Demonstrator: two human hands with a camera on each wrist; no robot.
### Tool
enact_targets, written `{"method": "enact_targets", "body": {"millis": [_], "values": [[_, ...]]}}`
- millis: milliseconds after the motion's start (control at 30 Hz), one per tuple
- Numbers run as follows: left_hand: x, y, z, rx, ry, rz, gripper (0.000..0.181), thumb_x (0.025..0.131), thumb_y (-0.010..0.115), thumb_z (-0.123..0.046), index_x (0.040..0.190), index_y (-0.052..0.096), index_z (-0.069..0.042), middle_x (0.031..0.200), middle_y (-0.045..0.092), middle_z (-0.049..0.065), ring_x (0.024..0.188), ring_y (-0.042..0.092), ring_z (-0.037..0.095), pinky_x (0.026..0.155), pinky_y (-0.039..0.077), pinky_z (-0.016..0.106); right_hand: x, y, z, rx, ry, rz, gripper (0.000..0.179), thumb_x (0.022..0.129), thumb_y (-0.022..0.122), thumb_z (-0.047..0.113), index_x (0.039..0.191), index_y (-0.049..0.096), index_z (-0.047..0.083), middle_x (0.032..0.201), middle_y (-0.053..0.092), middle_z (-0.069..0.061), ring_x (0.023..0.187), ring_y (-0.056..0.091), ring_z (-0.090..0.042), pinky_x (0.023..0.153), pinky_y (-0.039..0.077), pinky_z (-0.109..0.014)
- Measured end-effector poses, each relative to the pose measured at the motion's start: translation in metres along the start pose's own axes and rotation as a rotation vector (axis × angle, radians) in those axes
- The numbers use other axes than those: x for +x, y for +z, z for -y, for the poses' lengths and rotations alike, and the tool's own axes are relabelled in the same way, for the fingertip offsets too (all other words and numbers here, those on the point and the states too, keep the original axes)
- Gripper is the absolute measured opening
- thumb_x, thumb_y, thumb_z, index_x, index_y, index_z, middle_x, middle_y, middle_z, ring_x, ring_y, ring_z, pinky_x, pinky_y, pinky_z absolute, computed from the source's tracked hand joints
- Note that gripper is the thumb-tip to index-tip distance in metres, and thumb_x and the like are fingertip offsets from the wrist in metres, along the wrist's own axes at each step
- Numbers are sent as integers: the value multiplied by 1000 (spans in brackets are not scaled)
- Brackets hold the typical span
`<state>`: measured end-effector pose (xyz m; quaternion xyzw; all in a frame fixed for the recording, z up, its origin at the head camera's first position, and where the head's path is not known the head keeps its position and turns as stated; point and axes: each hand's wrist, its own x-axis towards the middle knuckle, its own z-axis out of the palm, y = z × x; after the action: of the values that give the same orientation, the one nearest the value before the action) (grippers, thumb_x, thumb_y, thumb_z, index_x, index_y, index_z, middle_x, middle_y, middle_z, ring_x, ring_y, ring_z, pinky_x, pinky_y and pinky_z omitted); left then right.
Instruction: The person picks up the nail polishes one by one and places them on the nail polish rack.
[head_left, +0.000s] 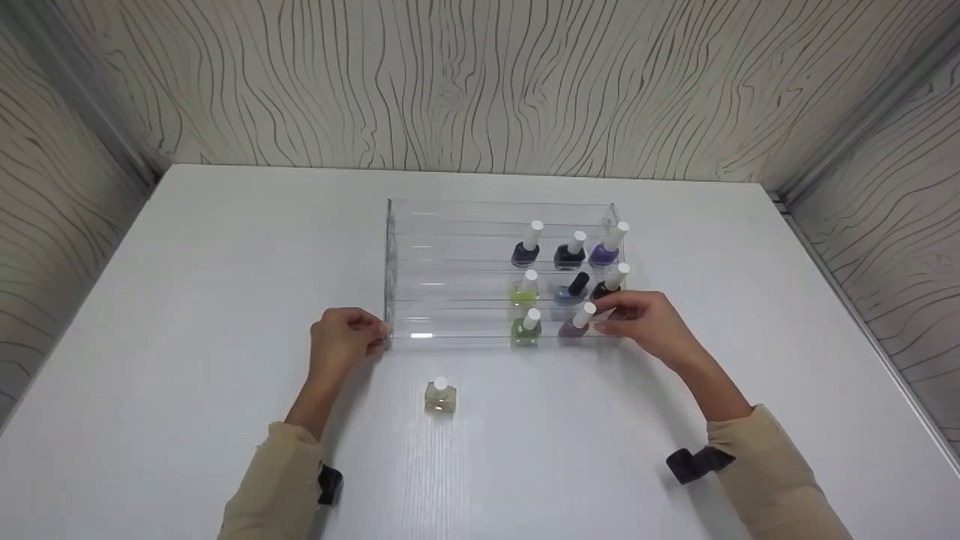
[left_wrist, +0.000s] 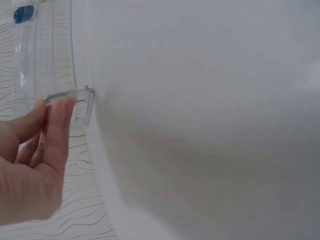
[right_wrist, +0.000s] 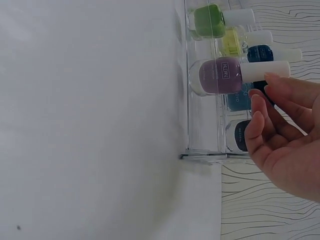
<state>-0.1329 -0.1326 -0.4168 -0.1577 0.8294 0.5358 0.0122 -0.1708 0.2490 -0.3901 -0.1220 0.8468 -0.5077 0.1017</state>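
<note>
A clear acrylic tiered rack (head_left: pixel 450 322) stands on the white table. My left hand (head_left: pixel 346 341) pinches its front left corner between thumb and fingers, as the left wrist view shows at the clear end panel (left_wrist: pixel 67 94). My right hand (head_left: pixel 645 326) is at the rack's right end, beside a mauve nail polish bottle (head_left: pixel 574 327) on the front tier. In the right wrist view a fingertip overlaps that bottle's white cap (right_wrist: pixel 262 71); its fingers are loosely bent and apart, not closed round it. Left of the mauve bottle is a green one (head_left: pixel 526 330).
Behind are a yellow bottle (head_left: pixel 524 292), a blue one with a black cap (head_left: pixel 572 291) and a dark one (head_left: pixel 609 285). The upper tier holds two dark bottles and a purple one (head_left: pixel 604 253). A pale yellowish bottle (head_left: pixel 440 396) stands on the table before the rack.
</note>
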Motion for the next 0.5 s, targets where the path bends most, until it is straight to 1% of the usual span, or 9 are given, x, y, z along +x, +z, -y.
{"method": "enact_targets", "body": {"millis": [267,500], "values": [[0,0,-1,8,3,-3,3,80,66,1,79,67,4,72,66,11,62,64,16,55,53,22,-8,-4,2,-21,-4,0,24,78,70,4,100,66,-4,96,64,-16,74,57,-12,62,50,-23],[0,0,0,12,14,-9,4,79,67,0,79,67,4,71,66,10,61,64,16,54,52,21,-15,-2,3,-28,5,56,23,78,70,5,98,65,-5,94,64,-15,76,59,-13,66,51,-22]]}}
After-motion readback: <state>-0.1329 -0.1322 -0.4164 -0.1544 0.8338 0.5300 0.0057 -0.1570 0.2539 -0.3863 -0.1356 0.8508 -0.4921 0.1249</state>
